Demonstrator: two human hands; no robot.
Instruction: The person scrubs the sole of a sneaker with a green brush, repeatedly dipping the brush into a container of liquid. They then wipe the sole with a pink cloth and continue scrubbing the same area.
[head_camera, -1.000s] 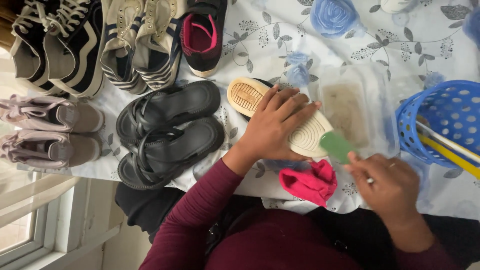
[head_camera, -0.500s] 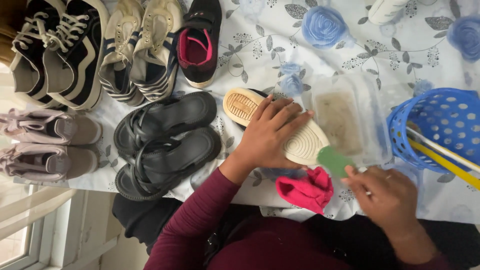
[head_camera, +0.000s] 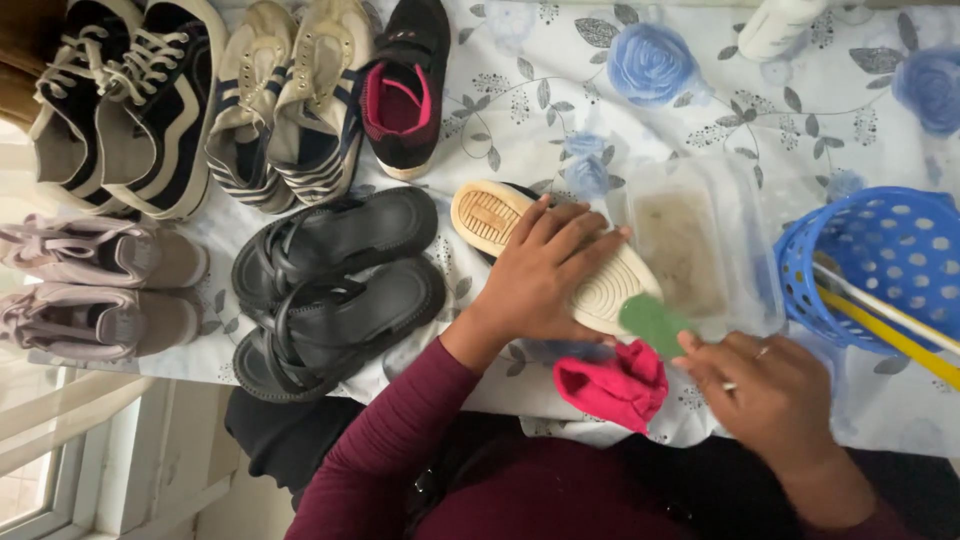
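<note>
Head view. The shoe (head_camera: 590, 275) lies sole-up at frame centre on the floral table (head_camera: 700, 110), just left of a clear plastic tray (head_camera: 745, 260). The left hand (head_camera: 545, 275) lies flat on the cream sole, fingers spread, pinning it down. The shoe appears light and flexible; the ribbed sole likely grips well and suits holding at mid-length. The right hand (head_camera: 775, 395), lower right, pinches a green brush (head_camera: 655, 322) touching the sole's end. A pink cloth (head_camera: 615, 385) lies just below.

Your left arm (head_camera: 400, 440) — long maroon sleeve, cuff at wrist. Your right hand (head_camera: 775, 400) — thin ring on finger, maroon cuff beside it.
</note>
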